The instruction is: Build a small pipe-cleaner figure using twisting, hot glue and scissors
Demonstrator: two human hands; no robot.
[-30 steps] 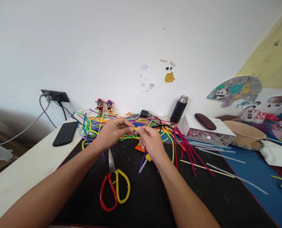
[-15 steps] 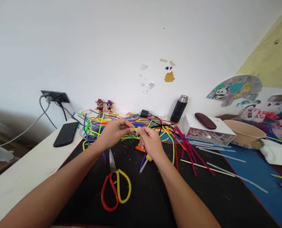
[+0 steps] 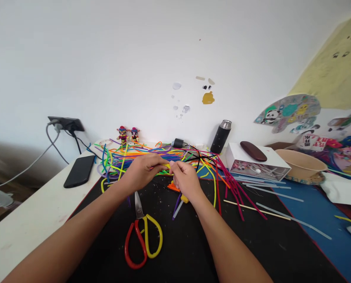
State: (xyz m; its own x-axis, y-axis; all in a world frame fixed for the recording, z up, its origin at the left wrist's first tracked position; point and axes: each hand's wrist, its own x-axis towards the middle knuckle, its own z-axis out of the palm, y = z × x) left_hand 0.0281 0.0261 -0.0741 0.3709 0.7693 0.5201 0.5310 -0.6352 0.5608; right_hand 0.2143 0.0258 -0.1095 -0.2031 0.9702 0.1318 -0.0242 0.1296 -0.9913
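Fingertip to fingertip, my left hand (image 3: 144, 169) and my right hand (image 3: 185, 176) pinch a short yellow pipe cleaner (image 3: 167, 166) between them. Most of it is covered by my fingers. Under my right hand lie an orange pipe-cleaner piece (image 3: 173, 186) and a yellow piece (image 3: 184, 199), with a purple strip and a pale stick beside them. Scissors (image 3: 143, 232) with one red and one yellow handle rest on the black mat below my hands. Behind my hands spreads a heap of colourful pipe cleaners (image 3: 134, 153).
A phone (image 3: 79, 171) lies at the left. Two small figures (image 3: 122, 134) stand by the wall. On the right are a black flask (image 3: 221, 137), a white box (image 3: 258, 167) with a brown case (image 3: 254, 151) on it, a tan bowl (image 3: 301, 163), glue sticks (image 3: 293, 220) and a wooden stick (image 3: 258, 210).
My left hand has turned, its fingers now more curled over the yellow pipe cleaner. My right hand keeps its pinch. The whole view has shifted slightly.
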